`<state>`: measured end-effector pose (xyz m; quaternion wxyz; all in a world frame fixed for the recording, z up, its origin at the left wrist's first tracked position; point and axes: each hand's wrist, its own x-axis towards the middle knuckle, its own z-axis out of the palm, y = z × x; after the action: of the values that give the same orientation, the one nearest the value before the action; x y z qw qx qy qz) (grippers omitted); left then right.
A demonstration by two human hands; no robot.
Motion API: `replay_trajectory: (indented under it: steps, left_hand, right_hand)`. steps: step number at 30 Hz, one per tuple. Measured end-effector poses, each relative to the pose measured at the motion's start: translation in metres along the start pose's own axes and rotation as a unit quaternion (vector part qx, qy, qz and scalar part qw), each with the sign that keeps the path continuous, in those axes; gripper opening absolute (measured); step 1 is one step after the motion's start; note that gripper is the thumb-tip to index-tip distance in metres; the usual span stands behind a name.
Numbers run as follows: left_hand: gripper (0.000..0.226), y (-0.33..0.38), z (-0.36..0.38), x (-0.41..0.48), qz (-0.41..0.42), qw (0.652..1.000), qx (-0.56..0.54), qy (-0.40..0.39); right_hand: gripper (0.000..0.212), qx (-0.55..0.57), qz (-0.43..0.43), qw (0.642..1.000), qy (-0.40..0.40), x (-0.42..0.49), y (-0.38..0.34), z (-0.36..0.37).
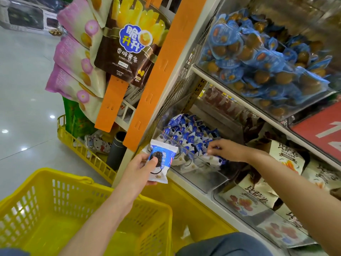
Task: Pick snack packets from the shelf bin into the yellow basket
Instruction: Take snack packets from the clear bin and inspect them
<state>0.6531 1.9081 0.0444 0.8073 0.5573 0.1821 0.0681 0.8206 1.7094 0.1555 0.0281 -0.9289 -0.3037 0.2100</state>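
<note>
One snack packet (162,159) is held just outside the front corner of the clear shelf bin (201,179) by the left hand (138,170), thumb pressed on its face and fingers curled behind. The right hand (227,149) is lowered inside the bin with fingers bent onto the heaped packets (188,133); whether one is pinched cannot be told. The packets are judged light, soft-walled and slippery, with brittle contents, so a flat pinch across the middle is preferred to squeezing. The heap is too overlapped to be counted, though dozens are likely. One yellow basket (36,200) is set below the bin, at its left.
</note>
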Motion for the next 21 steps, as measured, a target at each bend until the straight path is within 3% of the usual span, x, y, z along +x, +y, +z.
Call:
replay_trajectory:
  steps: [4,8,12,15,19,21]
  left_hand:
    - [0.017,0.000,0.001,-0.002,-0.020,0.999,-0.023,0.021]
    - [0.027,0.001,0.005,-0.009,-0.039,0.998,-0.039,-0.001]
    - [0.069,0.002,0.009,-0.017,-0.029,0.993,-0.067,-0.092]
    - [0.089,0.004,0.006,-0.019,-0.010,0.990,-0.090,-0.110]
    - [0.096,0.007,0.004,-0.021,0.013,0.986,-0.084,-0.141]
    - [0.086,0.004,0.006,-0.022,0.027,0.988,-0.054,-0.140]
  right_hand:
    - [0.026,0.081,0.023,0.986,0.140,-0.010,-0.026,0.003]
    - [0.022,0.133,-0.019,0.955,0.266,-0.020,-0.078,0.038]
    - [0.023,0.073,-0.019,0.935,0.347,-0.021,-0.122,0.075]
    - [0.026,0.110,-0.026,0.927,0.359,-0.020,-0.138,0.087]
    - [0.025,0.149,-0.029,0.921,0.358,-0.027,-0.139,0.089]
    - [0.021,0.218,-0.038,0.916,0.334,-0.029,-0.136,0.088]
